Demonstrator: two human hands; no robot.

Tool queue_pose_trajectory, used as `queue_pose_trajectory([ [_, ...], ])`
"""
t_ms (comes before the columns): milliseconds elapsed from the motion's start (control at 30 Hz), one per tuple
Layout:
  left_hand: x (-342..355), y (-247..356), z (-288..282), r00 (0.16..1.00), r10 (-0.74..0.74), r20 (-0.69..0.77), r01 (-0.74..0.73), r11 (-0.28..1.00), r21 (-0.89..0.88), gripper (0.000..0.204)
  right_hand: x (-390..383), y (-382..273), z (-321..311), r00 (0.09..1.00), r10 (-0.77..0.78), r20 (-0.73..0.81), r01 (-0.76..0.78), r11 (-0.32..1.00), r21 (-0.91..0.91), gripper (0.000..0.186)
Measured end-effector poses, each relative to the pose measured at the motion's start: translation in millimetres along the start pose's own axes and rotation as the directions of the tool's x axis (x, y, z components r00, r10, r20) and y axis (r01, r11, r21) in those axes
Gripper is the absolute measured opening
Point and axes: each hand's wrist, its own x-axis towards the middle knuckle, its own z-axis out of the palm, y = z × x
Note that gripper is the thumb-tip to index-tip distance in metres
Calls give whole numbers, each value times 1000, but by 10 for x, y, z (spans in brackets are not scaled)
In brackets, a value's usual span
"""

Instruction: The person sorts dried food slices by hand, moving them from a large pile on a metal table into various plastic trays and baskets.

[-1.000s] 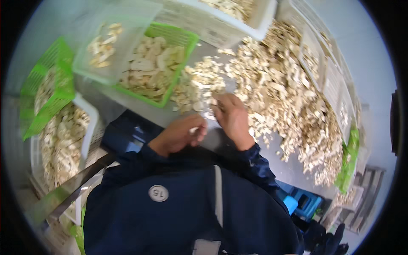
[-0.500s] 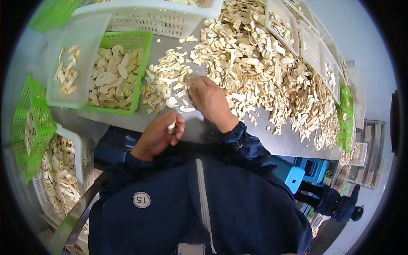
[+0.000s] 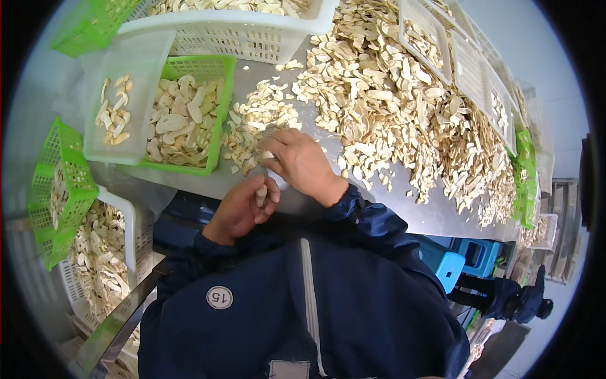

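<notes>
My left hand (image 3: 243, 208) is curled near the table's front edge, holding a pale dried mushroom slice (image 3: 261, 196) between thumb and fingers. Just beyond it, my right hand (image 3: 300, 163) reaches over the near side of a small pile of mushroom slices (image 3: 268, 104). Its fingers are bent together on a whitish mushroom piece (image 3: 267, 156), partly hidden by them. To the right spreads a far larger heap of slices (image 3: 391, 95). A green basket (image 3: 228, 88) full of bigger slices stands left of the small pile.
A translucent tray (image 3: 142, 120) with several pieces rests against the green basket's left side. White crates (image 3: 252, 35) of slices stand at the back, and more trays (image 3: 470, 69) line the right. At lower left is another white crate (image 3: 129, 221). A person (image 3: 505, 297) is far right.
My right hand has drawn left and nearer, and a whitish piece now shows at its fingertips. My left hand still holds its slice. The whole view has shifted slightly.
</notes>
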Motion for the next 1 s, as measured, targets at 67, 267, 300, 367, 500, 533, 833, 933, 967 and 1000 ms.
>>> queue_pose_trajectory([
  [67, -18, 4, -19, 1000, -21, 22, 20, 998, 63, 36, -44, -23, -53, 999, 31, 26, -31, 999, 9, 17],
  [267, -40, 2, 101, 991, -42, -130, 41, 999, -7, 40, -169, -50, -257, 942, 315, 117, -330, 931, 156, 16],
  [300, -35, 20, 172, 991, -45, -125, 45, 999, -6, 40, -137, -96, -326, 937, 272, 218, -339, 857, 388, 16],
  [367, -19, 65, 290, 981, -24, -193, 16, 999, -46, 39, -64, -139, -396, 922, 237, 307, -377, 730, 570, 17],
  [500, 124, 6, 86, 999, 15, -38, -17, 998, -65, 36, 156, 247, -156, 985, 133, -110, -149, 975, -162, 24],
  [533, 153, 6, 50, 999, -2, -36, -1, 996, -91, 33, 144, 288, -137, 985, 131, -112, -148, 976, -163, 24],
  [833, 212, 5, 143, 997, -63, -39, 63, 998, 8, 27, -40, 368, -261, 958, 272, -86, -282, 951, -130, 15],
  [933, 265, -4, 202, 997, -79, -28, 80, 996, 40, 31, 23, 276, -164, 963, 265, -49, -267, 961, -66, 17],
  [967, 269, 4, 217, 997, -70, -44, 72, 996, 48, 34, 53, 262, -117, 969, 239, -64, -244, 964, -104, 19],
  [1000, 277, 17, 228, 997, -72, -41, 74, 996, 52, 34, 69, 261, -94, 973, 215, -80, -224, 963, -146, 22],
])
